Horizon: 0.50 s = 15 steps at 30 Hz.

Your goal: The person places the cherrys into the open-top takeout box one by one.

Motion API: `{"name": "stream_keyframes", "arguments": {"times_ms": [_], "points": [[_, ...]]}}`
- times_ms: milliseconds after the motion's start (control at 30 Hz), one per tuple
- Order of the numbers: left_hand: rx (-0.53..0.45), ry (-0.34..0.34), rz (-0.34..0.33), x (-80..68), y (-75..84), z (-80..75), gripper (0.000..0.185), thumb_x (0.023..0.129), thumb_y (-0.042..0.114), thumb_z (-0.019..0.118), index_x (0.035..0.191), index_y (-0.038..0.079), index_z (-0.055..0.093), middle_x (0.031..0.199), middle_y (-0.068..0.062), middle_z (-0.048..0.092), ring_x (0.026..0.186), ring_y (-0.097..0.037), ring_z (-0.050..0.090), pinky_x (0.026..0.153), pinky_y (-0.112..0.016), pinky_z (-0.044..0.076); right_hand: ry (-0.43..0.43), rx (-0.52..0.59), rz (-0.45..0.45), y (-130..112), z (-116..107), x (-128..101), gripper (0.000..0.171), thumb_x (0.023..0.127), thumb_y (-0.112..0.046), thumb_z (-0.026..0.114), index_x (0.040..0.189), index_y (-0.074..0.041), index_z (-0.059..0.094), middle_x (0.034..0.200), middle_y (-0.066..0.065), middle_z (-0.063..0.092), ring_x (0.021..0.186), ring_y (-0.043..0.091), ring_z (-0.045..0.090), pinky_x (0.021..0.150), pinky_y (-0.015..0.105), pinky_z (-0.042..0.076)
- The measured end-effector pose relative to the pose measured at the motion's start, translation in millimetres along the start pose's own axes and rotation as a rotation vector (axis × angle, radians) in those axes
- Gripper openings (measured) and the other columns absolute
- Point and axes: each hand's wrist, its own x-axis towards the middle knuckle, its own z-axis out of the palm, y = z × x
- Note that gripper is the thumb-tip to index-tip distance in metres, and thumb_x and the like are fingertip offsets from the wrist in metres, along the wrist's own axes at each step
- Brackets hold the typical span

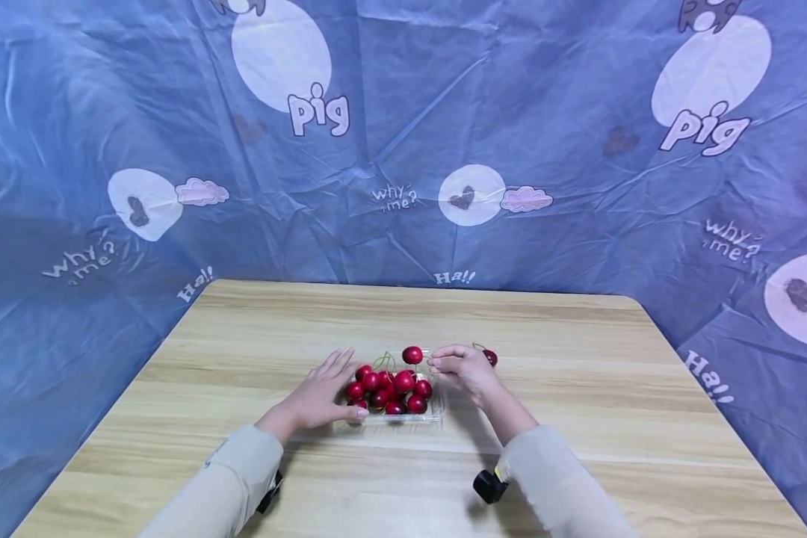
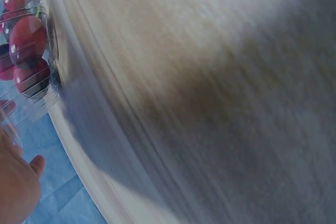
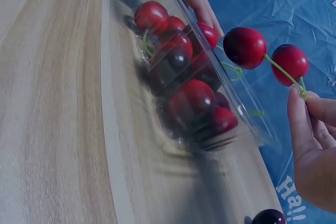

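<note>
A clear plastic box [image 1: 403,419] full of red cherries [image 1: 379,398] sits on the table. My left hand [image 1: 319,392] lies at the box's left end, fingers spread and fairly straight, its thumb touching the near rim. In the right wrist view, my right hand [image 3: 320,145] pinches the green stems [image 3: 286,73] of a pair of cherries [image 3: 245,48] between thumb and fingertips. This pair hangs above the box's right part. In the head view the right hand [image 1: 467,371] is just beyond the box's right edge. The left wrist view catches the box's cherries [image 2: 28,40] only at its edge.
One dark cherry [image 1: 490,357] with a stem lies on the wooden table [image 1: 565,403] just right of my right hand. Behind the table hangs a blue printed cloth [image 1: 403,246]. Black wrist cameras [image 1: 489,486] sit under both sleeves.
</note>
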Motion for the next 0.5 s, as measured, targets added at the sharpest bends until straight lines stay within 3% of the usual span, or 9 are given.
{"name": "stream_keyframes", "arguments": {"times_ms": [267,500], "points": [[-0.009,-0.007,-0.007,1.0,-0.4,-1.4,0.086,0.070,0.059,0.056,0.136,0.013,0.027,0.144,-0.008,0.007,0.129,-0.027,0.000,0.095,-0.059,0.013,-0.004,-0.011,0.014,2,10,3,0.011,0.076,0.012,0.052,0.084,0.008,0.057,0.075,0.011,0.063,0.071,0.018,0.062,0.069,0.029,0.050],[0.018,-0.005,0.001,2.7,-1.9,-2.7,0.087,0.070,0.061,0.054,0.136,0.012,0.026,0.144,-0.009,0.007,0.129,-0.027,0.001,0.096,-0.057,0.014,-0.019,-0.034,0.032,5,16,6,0.015,0.077,0.011,0.052,0.091,0.015,0.054,0.075,0.011,0.063,0.069,0.017,0.062,0.065,0.026,0.050]]}}
